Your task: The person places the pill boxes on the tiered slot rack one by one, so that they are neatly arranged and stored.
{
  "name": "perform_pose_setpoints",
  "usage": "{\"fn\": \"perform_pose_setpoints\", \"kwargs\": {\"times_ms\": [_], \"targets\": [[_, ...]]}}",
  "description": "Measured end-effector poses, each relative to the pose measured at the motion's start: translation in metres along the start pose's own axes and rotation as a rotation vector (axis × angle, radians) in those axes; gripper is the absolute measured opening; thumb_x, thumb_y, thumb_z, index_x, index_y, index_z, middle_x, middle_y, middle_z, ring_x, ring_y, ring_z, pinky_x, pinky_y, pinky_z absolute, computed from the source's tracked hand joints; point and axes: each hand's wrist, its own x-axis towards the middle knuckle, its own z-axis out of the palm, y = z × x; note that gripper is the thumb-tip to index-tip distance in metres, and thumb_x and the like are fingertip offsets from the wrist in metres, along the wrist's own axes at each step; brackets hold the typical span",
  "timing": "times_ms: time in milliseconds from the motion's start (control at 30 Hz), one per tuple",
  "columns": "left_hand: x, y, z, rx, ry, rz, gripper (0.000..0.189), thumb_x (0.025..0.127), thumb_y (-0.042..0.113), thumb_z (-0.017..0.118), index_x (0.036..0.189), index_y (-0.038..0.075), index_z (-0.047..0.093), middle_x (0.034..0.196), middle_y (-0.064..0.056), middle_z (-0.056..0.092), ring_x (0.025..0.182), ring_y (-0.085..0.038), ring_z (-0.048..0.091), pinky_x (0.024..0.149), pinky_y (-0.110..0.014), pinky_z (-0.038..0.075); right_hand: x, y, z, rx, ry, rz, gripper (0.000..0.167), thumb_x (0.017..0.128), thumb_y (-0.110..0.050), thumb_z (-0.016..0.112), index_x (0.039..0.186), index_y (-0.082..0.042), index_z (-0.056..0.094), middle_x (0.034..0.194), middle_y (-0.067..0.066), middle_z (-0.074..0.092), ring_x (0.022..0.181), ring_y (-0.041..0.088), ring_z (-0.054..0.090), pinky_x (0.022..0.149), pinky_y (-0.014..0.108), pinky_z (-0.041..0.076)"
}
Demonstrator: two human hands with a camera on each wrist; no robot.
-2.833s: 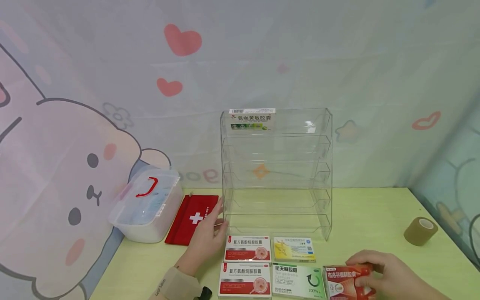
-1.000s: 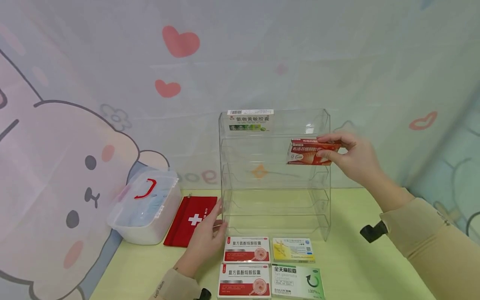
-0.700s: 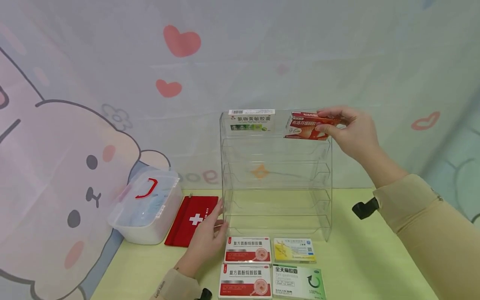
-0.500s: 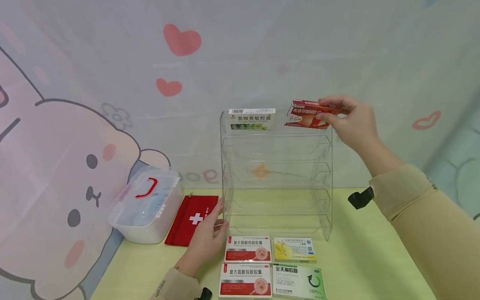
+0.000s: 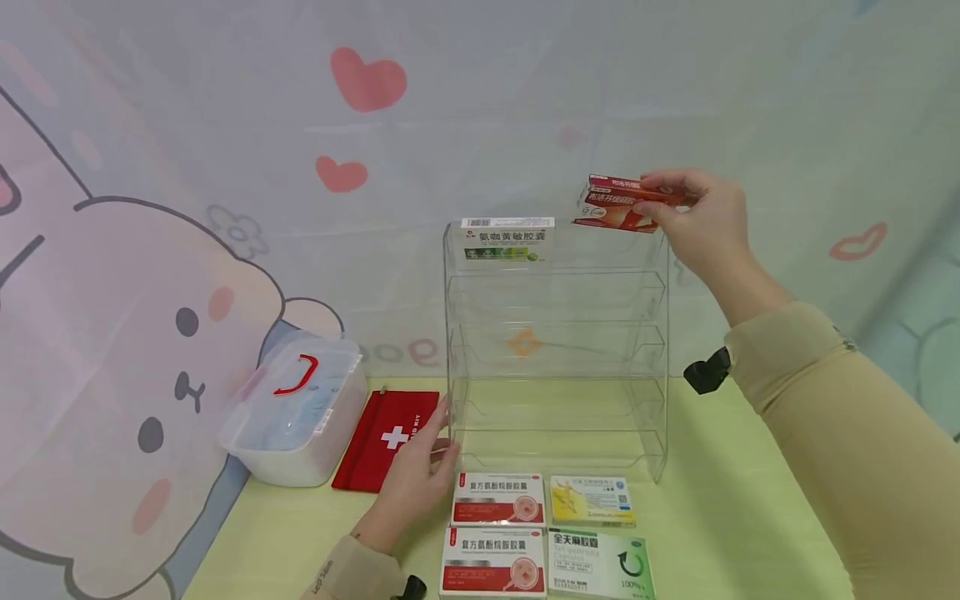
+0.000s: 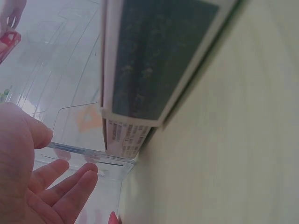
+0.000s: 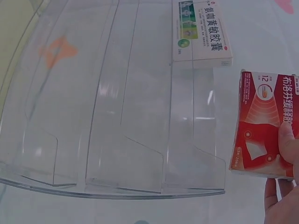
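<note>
My right hand (image 5: 701,212) pinches a red medicine box (image 5: 617,206) just above the top right of a clear tiered rack (image 5: 555,350). In the right wrist view the red box (image 7: 264,123) stays apart from the rack, with the thumb on its front. My left hand (image 5: 416,471) holds the rack's lower left side; in the left wrist view its thumb and fingers (image 6: 77,191) lie on either side of the clear panel. A white-and-green medicine box (image 5: 506,240) stands at the left of the top tier.
Before the rack lie two red-and-white boxes (image 5: 498,500), a yellow-and-white box (image 5: 592,500) and a green-and-white box (image 5: 600,565). A red first-aid pouch (image 5: 375,450) and a white lidded container (image 5: 300,417) are at the left. A printed cloth (image 5: 525,100) hangs behind.
My right hand has picked the red medicine box up off the table and raised it past the tiers to above the rack's top. The left hand has kept its place on the rack.
</note>
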Motion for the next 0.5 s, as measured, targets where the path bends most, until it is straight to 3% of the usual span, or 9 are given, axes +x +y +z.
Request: {"fn": "perform_pose_setpoints", "kwargs": {"times_ms": [233, 500], "targets": [[0.000, -0.001, -0.001, -0.008, -0.006, -0.012, 0.091, 0.107, 0.020, 0.072, 0.176, 0.044, 0.017, 0.168, -0.003, 0.056, 0.135, -0.029, 0.072, 0.107, -0.045, 0.065, 0.009, 0.001, 0.010, -0.090, 0.006, -0.020, 0.032, 0.104, -0.032, 0.077, 0.135, -0.022, 0.080, 0.139, 0.003, 0.075, 0.111, 0.004, 0.058, 0.068, 0.014, 0.048], [0.001, 0.001, -0.001, -0.002, -0.001, -0.021, 0.092, 0.106, 0.021, 0.073, 0.175, 0.046, 0.018, 0.168, -0.002, 0.056, 0.134, -0.027, 0.073, 0.106, -0.044, 0.065, 0.013, 0.006, 0.013, -0.128, -0.045, 0.012, 0.032, 0.105, -0.030, 0.076, 0.135, -0.021, 0.079, 0.134, 0.004, 0.075, 0.111, 0.011, 0.057, 0.067, 0.015, 0.049]]}}
